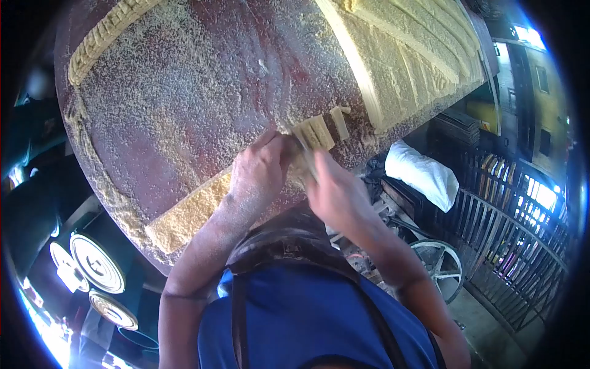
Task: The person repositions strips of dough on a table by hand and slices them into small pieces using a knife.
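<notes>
Right fingers (pixel 324 170) grip blade (pixel 301 142), crosswise to yellow strip (pixel 192 213) slanting up rightward.

Grey flr (pixel 491 335), slatted railing (pixel 515 226), brt light (pixel 542 192) bhnd.

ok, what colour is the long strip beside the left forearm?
The long strip is golden yellow, with a crumbly surface; shows best in the head view.

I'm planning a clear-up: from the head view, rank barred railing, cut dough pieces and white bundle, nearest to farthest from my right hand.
1. Cut dough pieces: on the table, ahead of your right hand.
2. White bundle: right, off the table.
3. Barred railing: far right.
</notes>
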Available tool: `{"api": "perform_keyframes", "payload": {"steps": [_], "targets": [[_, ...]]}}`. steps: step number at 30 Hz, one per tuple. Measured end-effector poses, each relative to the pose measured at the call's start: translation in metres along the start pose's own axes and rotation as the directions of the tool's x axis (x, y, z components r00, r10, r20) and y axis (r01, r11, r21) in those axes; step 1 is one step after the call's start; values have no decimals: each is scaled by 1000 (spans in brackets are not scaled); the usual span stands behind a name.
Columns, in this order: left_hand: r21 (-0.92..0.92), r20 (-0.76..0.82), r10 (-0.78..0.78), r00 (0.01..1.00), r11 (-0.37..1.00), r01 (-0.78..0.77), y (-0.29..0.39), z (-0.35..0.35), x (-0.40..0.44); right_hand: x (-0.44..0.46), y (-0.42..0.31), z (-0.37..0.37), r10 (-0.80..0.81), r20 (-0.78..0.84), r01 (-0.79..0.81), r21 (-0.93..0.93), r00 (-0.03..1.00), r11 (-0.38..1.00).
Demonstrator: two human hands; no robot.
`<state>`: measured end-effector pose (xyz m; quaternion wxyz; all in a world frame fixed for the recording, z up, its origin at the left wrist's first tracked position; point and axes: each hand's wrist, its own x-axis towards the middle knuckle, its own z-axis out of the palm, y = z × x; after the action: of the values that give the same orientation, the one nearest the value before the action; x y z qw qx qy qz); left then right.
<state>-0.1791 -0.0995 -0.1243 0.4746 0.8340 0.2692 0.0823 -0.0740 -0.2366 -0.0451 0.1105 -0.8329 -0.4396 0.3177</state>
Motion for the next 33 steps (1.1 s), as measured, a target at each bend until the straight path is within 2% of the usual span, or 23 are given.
{"api": "perform_keyframes", "payload": {"steps": [2, 4, 6, 7, 8, 10, 12, 14, 15, 17, 18, 20, 21, 24, 25, 26, 28, 30, 32, 33], "targets": [[30, 28, -40, 999, 999, 39, 3, 3, -6, 27, 16, 36, -6, -50, 6, -12, 999, 1000], [20, -32, -20, 999, 1000, 20, 3, 2, -5, 26, 15, 32, 8, -68, -7, 16, 998, 1000], [-19, -53, -4, 999, 1000, 4, 3, 1, -9, 21, 15, 19, 65, 4, -65, -9, 998, 998], [-62, -88, 0, 996, 998, -6, 2, 0, -8, 15, 15, 16, -19, -100, 25, 56, 995, 998], [-113, -104, -6, 995, 994, -6, 2, 1, -12, 5, 11, 14, -19, -95, 24, 54, 995, 998], [-86, -89, -32, 996, 996, 25, 3, -2, -16, -11, -3, 4, -71, -219, 95, 102, 973, 990], [-54, -72, -45, 996, 998, 42, 0, -4, -15, -21, -6, 7, -57, -211, 69, 49, 976, 996], [-58, 1, -34, 999, 998, 34, -6, -4, -13, -24, -8, 6, 21, -68, -22, -19, 997, 1000], [-61, -2, -38, 999, 997, 37, -7, -3, -13, -22, -13, -2, 18, -64, -19, -22, 998, 1000], [-59, -70, 14, 997, 998, -19, -9, 1, -14, -19, -27, -24, 132, 154, -129, -26, 979, 991], [-59, -67, 7, 998, 998, -11, -8, -1, -13, -6, -16, -7, 132, 161, -130, -24, 978, 991], [-26, 4, -83, 997, 996, 84, -2, -6, -12, 25, 11, 41, 36, 11, -37, 72, 999, 997], [-25, 9, -87, 996, 996, 87, -1, -5, -13, 24, 5, 38, 15, -43, -13, 28, 999, 1000], [-38, -15, -91, 996, 995, 90, 0, -7, -17, 23, 3, 26, 33, -29, -33, 5, 999, 999], [-47, -56, -44, 997, 998, 41, -3, -7, -18, 16, 3, 20, -48, -95, 54, 55, 994, 997], [-61, -88, -3, 996, 998, -3, -4, -7, -21, 6, -2, 14, -50, -97, 55, 51, 994, 997], [-39, -88, -20, 996, 999, 17, -3, -9, -25, -11, -13, 4, -61, -139, 69, 53, 988, 996], [-14, -87, -32, 996, 999, 31, -5, -10, -26, -21, -14, 10, -21, -94, 25, 41, 995, 999], [-101, -50, -22, 999, 995, 16, -12, -9, -26, -28, -16, 10, 1, -37, -1, 2, 999, 1000], [-104, -52, -30, 998, 994, 25, -12, -8, -25, -29, -28, -6, 130, 114, -129, -14, 985, 992]]}}
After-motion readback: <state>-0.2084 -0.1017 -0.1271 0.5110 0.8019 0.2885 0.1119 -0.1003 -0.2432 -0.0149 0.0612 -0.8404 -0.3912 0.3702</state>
